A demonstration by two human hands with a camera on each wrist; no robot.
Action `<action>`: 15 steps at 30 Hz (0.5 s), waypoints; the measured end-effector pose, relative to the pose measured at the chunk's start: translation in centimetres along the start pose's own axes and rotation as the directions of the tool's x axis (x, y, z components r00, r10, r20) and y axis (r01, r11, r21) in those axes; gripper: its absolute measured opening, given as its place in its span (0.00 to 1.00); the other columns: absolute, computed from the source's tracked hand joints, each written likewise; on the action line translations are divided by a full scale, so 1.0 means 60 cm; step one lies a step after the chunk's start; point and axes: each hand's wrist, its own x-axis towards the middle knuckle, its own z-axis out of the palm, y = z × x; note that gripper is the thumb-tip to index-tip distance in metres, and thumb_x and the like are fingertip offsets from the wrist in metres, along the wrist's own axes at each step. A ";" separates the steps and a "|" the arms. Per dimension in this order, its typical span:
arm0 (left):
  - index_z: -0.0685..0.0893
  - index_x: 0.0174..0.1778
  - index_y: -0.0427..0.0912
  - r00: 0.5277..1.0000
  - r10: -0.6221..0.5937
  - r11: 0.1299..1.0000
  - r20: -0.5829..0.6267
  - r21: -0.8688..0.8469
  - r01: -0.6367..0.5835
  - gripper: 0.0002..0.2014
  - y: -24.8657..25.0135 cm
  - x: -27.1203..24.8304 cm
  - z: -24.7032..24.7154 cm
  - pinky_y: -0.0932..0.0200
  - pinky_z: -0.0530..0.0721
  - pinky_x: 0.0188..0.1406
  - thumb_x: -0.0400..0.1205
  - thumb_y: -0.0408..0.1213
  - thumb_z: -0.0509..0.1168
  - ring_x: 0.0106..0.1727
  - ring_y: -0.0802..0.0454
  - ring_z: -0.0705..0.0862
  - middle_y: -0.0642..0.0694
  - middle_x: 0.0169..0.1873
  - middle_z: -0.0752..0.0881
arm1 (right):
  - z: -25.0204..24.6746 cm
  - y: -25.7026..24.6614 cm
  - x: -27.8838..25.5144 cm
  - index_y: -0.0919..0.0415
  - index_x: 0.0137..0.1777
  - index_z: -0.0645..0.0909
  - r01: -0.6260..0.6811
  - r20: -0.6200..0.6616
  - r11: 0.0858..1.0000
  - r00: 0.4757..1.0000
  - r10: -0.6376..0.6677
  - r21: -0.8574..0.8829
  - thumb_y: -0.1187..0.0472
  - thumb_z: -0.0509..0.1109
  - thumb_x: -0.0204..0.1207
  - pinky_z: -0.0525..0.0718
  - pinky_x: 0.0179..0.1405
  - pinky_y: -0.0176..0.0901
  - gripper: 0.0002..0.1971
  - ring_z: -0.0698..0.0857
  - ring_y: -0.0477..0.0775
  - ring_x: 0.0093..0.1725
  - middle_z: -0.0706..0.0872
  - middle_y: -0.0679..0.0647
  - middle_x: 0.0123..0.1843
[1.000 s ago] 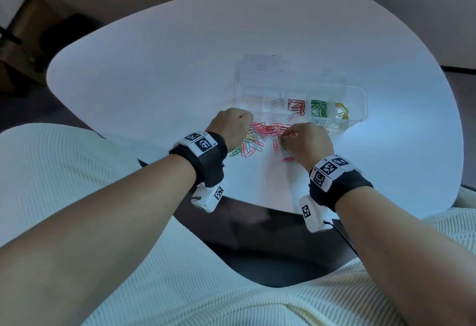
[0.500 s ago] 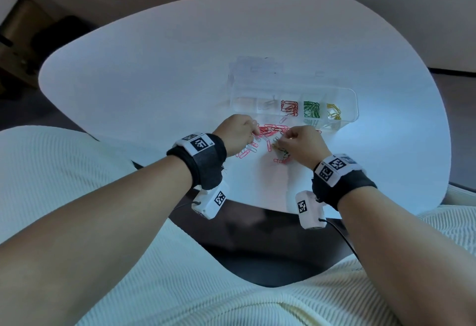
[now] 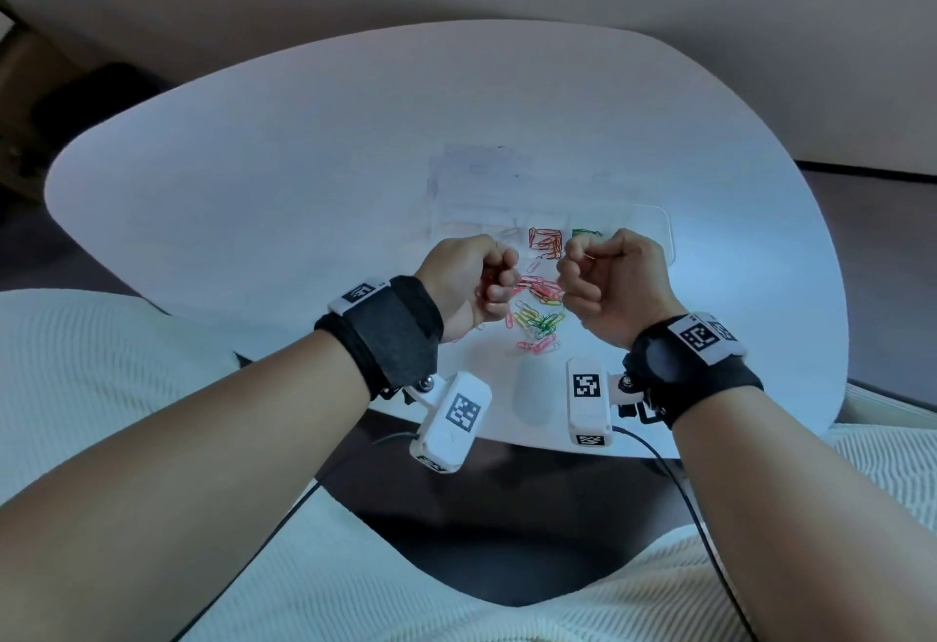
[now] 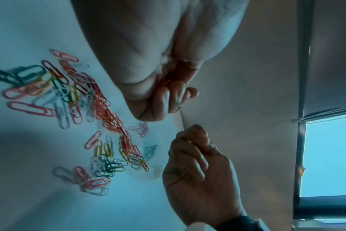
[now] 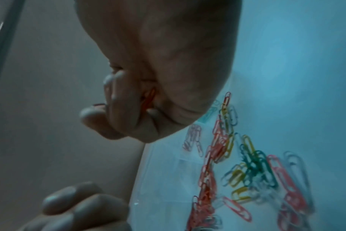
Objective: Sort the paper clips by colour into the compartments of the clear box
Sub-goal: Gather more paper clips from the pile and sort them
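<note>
Two raised hands — left hand (image 3: 474, 281), right hand (image 3: 611, 281) — fingers each curled round red paper clips (image 4: 164, 81).

Clips (image 3: 538, 310) — before box (image 3: 654, 223), on table (image 3: 304, 174)

The head view looks steeply down from above onto the white table (image 3: 284, 174), taking in both forearms. Each wrist view sits close under its own palm, aimed along the curled fingers and rolled sideways. All three share the loose pile of paper clips (image 3: 540, 309) (image 4: 73, 100) (image 5: 247, 168).
</note>
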 end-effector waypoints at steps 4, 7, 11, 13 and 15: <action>0.77 0.33 0.38 0.998 -0.059 0.998 -0.022 -0.004 0.059 0.11 0.015 0.009 0.016 0.66 0.65 0.20 0.79 0.31 0.53 0.21 0.54 0.66 0.46 0.24 0.73 | 0.011 -0.024 0.008 0.66 0.37 0.77 0.099 -0.165 0.983 0.984 -0.073 0.157 0.66 0.56 0.63 0.77 0.32 0.41 0.09 0.73 0.54 0.30 0.76 0.58 0.33; 0.82 0.36 0.36 0.996 -0.066 0.998 -0.056 -0.015 0.065 0.12 0.028 0.021 0.026 0.65 0.73 0.22 0.81 0.34 0.56 0.24 0.54 0.73 0.44 0.26 0.78 | 0.018 -0.039 0.018 0.65 0.48 0.75 0.100 -0.215 0.979 0.975 -0.060 0.178 0.61 0.59 0.76 0.82 0.47 0.42 0.07 0.76 0.56 0.39 0.74 0.59 0.39; 0.82 0.49 0.31 0.995 -0.051 0.998 -0.086 -0.038 0.048 0.14 0.042 0.041 0.042 0.64 0.79 0.28 0.84 0.36 0.54 0.30 0.51 0.79 0.39 0.35 0.83 | 0.019 -0.039 0.023 0.72 0.70 0.70 -0.010 -0.248 0.996 0.968 0.033 0.092 0.48 0.65 0.81 0.79 0.69 0.50 0.28 0.80 0.64 0.60 0.77 0.67 0.59; 0.81 0.55 0.28 0.994 -0.040 0.999 -0.105 -0.031 0.037 0.15 0.048 0.050 0.051 0.63 0.81 0.32 0.85 0.36 0.54 0.35 0.49 0.81 0.36 0.39 0.83 | 0.017 -0.039 0.021 0.72 0.78 0.61 -0.052 -0.209 0.994 0.975 0.072 0.098 0.43 0.64 0.81 0.71 0.77 0.53 0.38 0.73 0.65 0.74 0.72 0.71 0.71; 0.78 0.59 0.27 0.992 -0.019 1.000 -0.122 -0.004 0.019 0.16 0.054 0.061 0.062 0.61 0.82 0.37 0.86 0.36 0.54 0.40 0.45 0.82 0.34 0.43 0.82 | 0.015 -0.041 0.020 0.71 0.80 0.59 -0.073 -0.188 0.993 0.978 0.090 0.098 0.38 0.62 0.81 0.67 0.79 0.53 0.41 0.68 0.63 0.79 0.67 0.69 0.76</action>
